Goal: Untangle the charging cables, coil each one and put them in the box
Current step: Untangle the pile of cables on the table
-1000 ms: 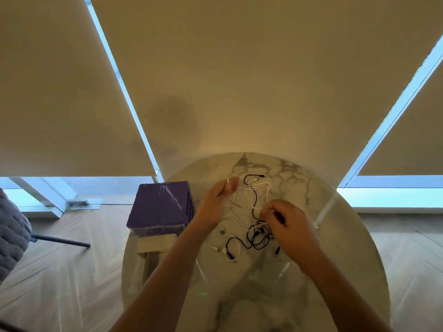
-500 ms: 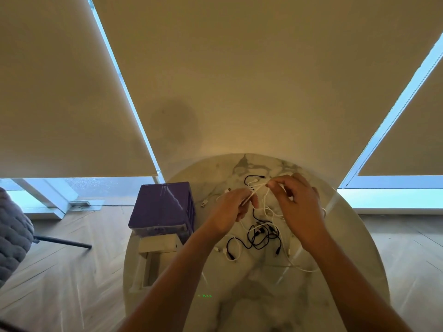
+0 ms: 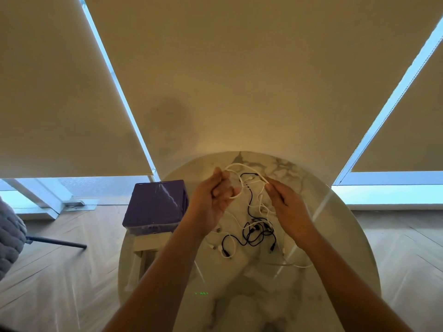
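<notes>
A tangle of black and white charging cables (image 3: 254, 232) lies on the round marble table (image 3: 335, 236). Both hands are raised above it with a white cable (image 3: 242, 167) arching between them. My left hand (image 3: 213, 200) has the white cable looped round its fingers, palm turned toward me. My right hand (image 3: 287, 207) pinches the other part of the same white cable at its fingertips. A black cable (image 3: 249, 192) hangs down between the hands into the tangle. A purple box (image 3: 155, 204) sits to the left of the table, on a low stand.
Roller blinds (image 3: 239, 80) cover the windows behind the table. A chair with a grey quilted cover (image 3: 9, 238) and a dark leg stands at the far left on the wooden floor. A white stool (image 3: 143, 245) supports the purple box.
The hands have moved apart. The white cable now spans between them in a wider loop, wrapped round the left fingers. The view has tilted slightly.
</notes>
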